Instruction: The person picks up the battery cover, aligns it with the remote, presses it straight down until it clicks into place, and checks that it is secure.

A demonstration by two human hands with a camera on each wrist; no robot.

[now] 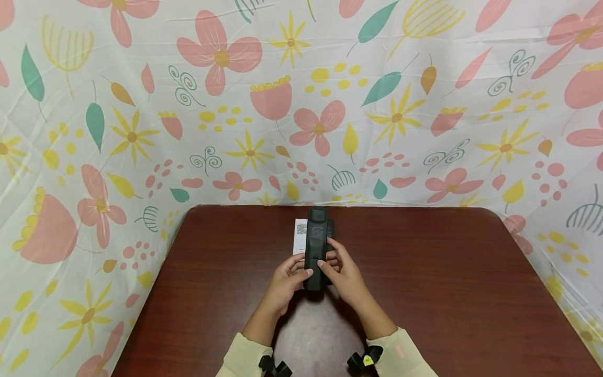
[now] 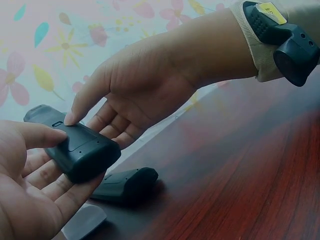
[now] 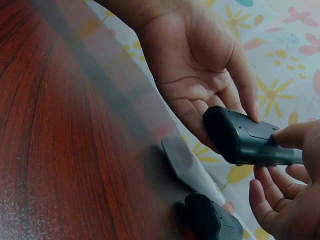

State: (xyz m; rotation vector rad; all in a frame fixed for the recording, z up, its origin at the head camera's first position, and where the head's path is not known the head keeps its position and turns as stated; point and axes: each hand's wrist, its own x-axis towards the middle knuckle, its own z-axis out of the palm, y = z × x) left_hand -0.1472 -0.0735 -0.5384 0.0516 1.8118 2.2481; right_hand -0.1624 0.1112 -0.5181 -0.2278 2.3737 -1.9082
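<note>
A black remote control [image 1: 316, 243] is held back side up over the table, its printed label and battery cover [image 2: 82, 139] showing. My left hand [image 1: 284, 284] grips its near left side, fingers underneath and thumb on the back. From the other side my right hand [image 1: 347, 276] holds it too, with the thumb [image 1: 326, 268] pressed at the cover's latch. In the right wrist view the cover [image 3: 256, 129] sits flush in the remote. Beneath the hands lie a second black remote control [image 2: 125, 186] and a white one [image 3: 182, 157], both partly hidden in the head view.
The dark red wooden table [image 1: 226, 246] carries a pale, shiny patch [image 1: 320, 335] at its near side. A flower-printed cloth [image 1: 155, 120] hangs behind and along the sides. Black cameras [image 1: 365, 358] are strapped to both sleeve cuffs.
</note>
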